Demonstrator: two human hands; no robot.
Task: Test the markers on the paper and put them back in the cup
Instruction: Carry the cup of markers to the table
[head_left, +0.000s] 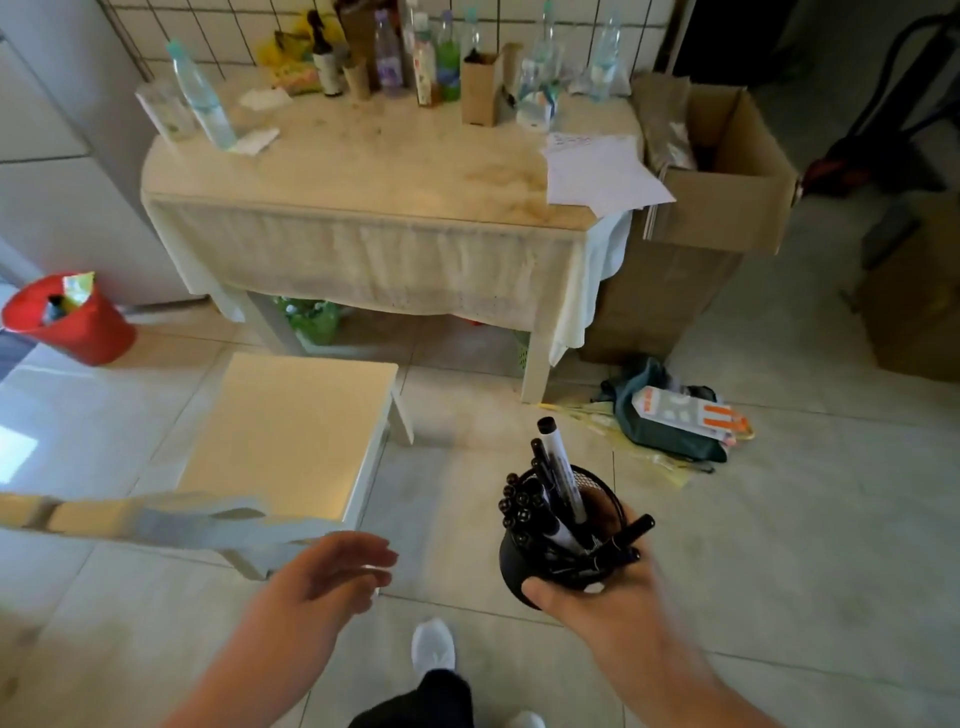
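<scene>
My right hand (597, 597) grips a black mesh cup (519, 558) at waist height over the floor. Several black markers (558, 478) stand in the cup, one taller than the rest, and a few lie across my fingers. My left hand (332, 577) hangs blurred beside the back of a white chair (291, 431), fingers relaxed and holding nothing. White paper sheets (602, 174) lie on the right end of the cloth-covered table (363, 171) ahead of me.
Bottles (202, 104), a small carton (483, 85) and a glass crowd the table's back edge. An open cardboard box (727, 171) stands right of the table. A red bin (72, 322) is at left. A dark bag (670, 421) lies on the tiled floor.
</scene>
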